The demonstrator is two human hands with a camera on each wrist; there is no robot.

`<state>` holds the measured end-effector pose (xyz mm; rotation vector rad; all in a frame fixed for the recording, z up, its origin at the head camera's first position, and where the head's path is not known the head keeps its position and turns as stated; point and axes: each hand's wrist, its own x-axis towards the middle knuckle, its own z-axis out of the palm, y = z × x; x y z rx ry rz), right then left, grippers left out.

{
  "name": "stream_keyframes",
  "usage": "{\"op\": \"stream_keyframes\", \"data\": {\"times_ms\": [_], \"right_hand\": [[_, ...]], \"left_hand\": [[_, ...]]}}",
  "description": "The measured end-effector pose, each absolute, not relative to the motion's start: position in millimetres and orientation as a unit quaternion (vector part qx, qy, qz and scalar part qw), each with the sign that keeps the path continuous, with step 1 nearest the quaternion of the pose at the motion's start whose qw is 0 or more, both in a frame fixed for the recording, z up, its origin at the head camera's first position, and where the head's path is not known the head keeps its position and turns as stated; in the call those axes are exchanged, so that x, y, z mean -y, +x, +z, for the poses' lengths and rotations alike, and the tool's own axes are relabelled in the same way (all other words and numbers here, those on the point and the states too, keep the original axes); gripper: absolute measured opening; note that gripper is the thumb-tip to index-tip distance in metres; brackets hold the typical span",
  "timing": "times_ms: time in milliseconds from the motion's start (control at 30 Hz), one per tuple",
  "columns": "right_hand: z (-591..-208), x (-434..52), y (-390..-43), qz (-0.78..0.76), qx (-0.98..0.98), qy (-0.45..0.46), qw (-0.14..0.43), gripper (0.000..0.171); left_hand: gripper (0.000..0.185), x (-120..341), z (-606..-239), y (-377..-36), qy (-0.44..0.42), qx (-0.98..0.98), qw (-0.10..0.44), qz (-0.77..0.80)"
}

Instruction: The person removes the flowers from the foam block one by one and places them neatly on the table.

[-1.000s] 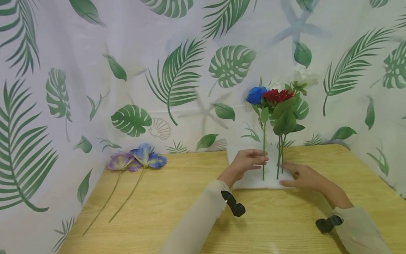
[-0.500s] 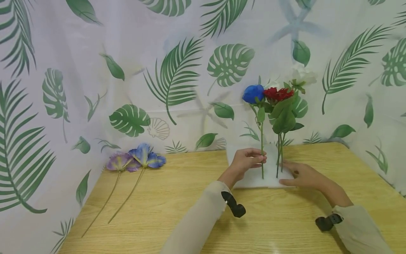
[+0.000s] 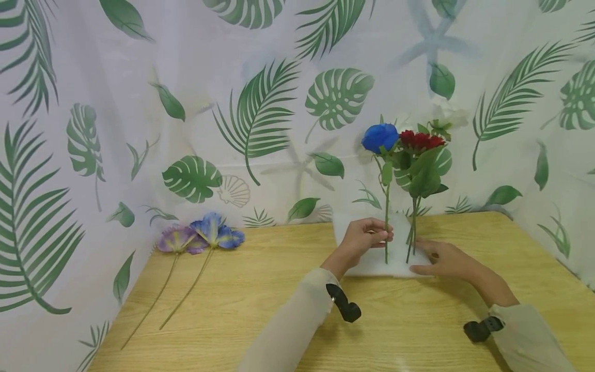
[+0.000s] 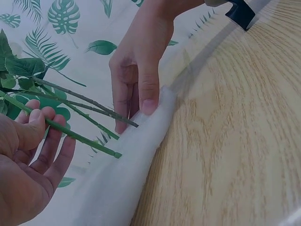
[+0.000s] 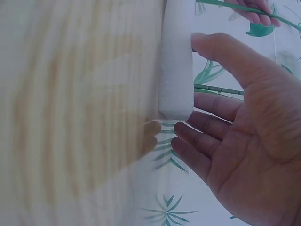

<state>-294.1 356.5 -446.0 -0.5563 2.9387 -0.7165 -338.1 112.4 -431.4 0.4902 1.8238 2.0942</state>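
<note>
My left hand point(image 3: 362, 238) pinches the green stem point(image 3: 387, 217) of an artificial blue rose point(image 3: 380, 138) between thumb and fingers, a little above the stem's lower end. That end meets the white foam block point(image 4: 136, 165), and the stem stands nearly upright. My right hand point(image 3: 448, 261) rests at the block's right end, thumb point(image 4: 149, 89) on its top and fingers spread loosely around the end. Between the hands, several more stems point(image 4: 89, 101) stand in the foam. They carry a red flower point(image 3: 420, 140), green leaves point(image 3: 425, 173) and white flowers point(image 3: 451, 113), partly hidden behind.
Two loose flowers, one purple point(image 3: 174, 238) and one blue-violet point(image 3: 216, 232), lie on the left of the wooden table point(image 3: 279, 268), stems toward the front. A leaf-printed curtain point(image 3: 279, 103) hangs behind the table. Each wrist wears a black camera point(image 3: 344, 302).
The blue rose's head has shifted slightly right, up against the red flower, which has also leaned right with its leaves. My left hand keeps its pinch, and the right hand stays at the foam.
</note>
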Motion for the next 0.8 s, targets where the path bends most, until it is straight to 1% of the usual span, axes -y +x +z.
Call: {"op": "stream_keyframes", "data": {"times_ms": [167,467,800], "right_hand": [[-441.6,-354.4,-292.3,-0.227,-0.956,-0.185,0.023,0.086],[-439.6,-354.6,-292.3,-0.228,-0.956,-0.181,0.044,0.087],[-441.3,-353.5,-290.0,-0.238,-0.952,-0.19,0.035,0.085]], "left_hand": [[0.016,-114.0,-430.6,-338.5,0.179,-0.64,0.152,0.731],[0.017,-116.0,-431.0,-337.5,0.172,-0.638,0.145,0.736],[0.017,-116.0,-436.7,-336.6,0.162,-0.62,0.138,0.756]]}}
